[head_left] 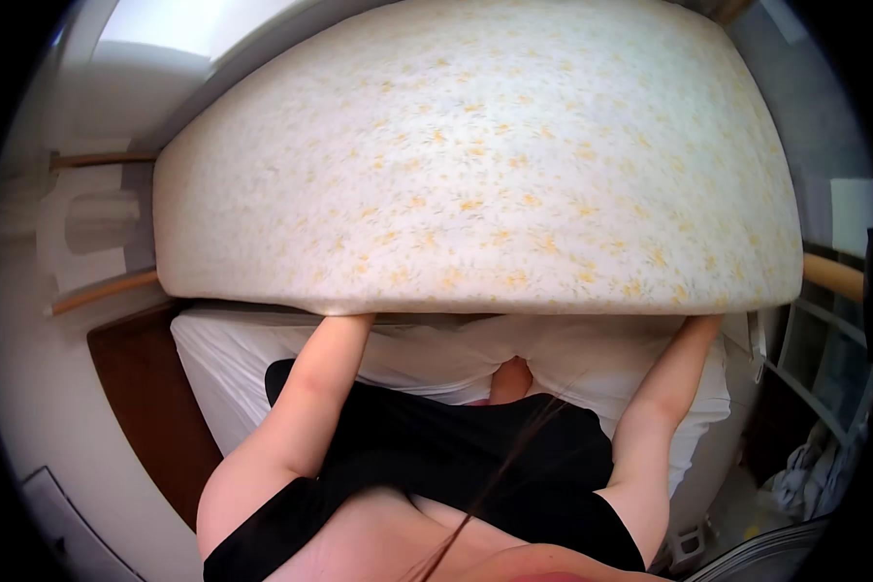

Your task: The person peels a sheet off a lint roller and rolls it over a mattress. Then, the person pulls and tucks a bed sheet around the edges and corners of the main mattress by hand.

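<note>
A mattress (475,175) in a pale cover with small yellow flowers fills the upper half of the head view. Both my forearms reach up to its near edge. My left hand disappears beneath that edge left of centre, leaving the wrist (351,328) in sight, and the cover puckers slightly there. On the other side, my right hand is hidden under the edge near the right corner, past the wrist (703,330). The fingers of both hands are out of sight, so their grip cannot be seen. Below the mattress lies a rumpled white sheet (233,354).
A dark brown board (150,398) borders the sheet at left. Wooden bars (104,293) project beyond the mattress on the left, and another wooden bar (833,276) on the right. A metal-framed rack (815,398) and crumpled cloth (805,475) are at lower right.
</note>
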Action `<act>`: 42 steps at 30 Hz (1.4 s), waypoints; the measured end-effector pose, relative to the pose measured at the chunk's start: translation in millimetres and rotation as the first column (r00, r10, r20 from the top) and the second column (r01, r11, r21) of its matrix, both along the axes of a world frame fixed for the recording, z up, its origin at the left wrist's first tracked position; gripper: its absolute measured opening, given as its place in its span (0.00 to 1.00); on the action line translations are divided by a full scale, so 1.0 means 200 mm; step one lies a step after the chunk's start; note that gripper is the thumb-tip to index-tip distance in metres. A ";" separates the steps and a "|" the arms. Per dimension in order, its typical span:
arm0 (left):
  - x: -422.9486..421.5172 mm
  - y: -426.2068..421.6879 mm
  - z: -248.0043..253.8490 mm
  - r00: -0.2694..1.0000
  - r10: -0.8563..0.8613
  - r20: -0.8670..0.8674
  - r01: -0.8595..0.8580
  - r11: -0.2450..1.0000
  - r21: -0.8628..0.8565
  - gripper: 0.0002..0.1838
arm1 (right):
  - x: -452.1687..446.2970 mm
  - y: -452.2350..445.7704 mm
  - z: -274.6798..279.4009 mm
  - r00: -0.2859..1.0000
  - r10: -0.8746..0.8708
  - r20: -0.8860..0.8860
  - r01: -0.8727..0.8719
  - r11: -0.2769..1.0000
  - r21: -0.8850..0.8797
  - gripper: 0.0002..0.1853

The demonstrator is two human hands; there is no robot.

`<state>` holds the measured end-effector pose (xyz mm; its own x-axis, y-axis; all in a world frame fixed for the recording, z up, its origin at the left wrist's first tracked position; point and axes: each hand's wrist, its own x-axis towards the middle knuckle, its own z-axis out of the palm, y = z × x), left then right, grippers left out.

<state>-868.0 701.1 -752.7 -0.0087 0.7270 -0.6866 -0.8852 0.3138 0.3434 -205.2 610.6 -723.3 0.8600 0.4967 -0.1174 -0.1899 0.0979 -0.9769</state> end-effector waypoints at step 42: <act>0.06 -0.27 0.35 0.966 -0.201 -0.159 0.127 0.914 -0.385 0.52 | 0.42 -0.12 0.14 0.796 -0.147 -0.587 0.307 0.934 0.182 0.26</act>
<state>-855.3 646.9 -683.4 -0.0694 0.4246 -0.9027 -0.7390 0.5860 0.3324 -121.3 585.9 -696.2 0.7760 0.3753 -0.5069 -0.6304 0.4368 -0.6416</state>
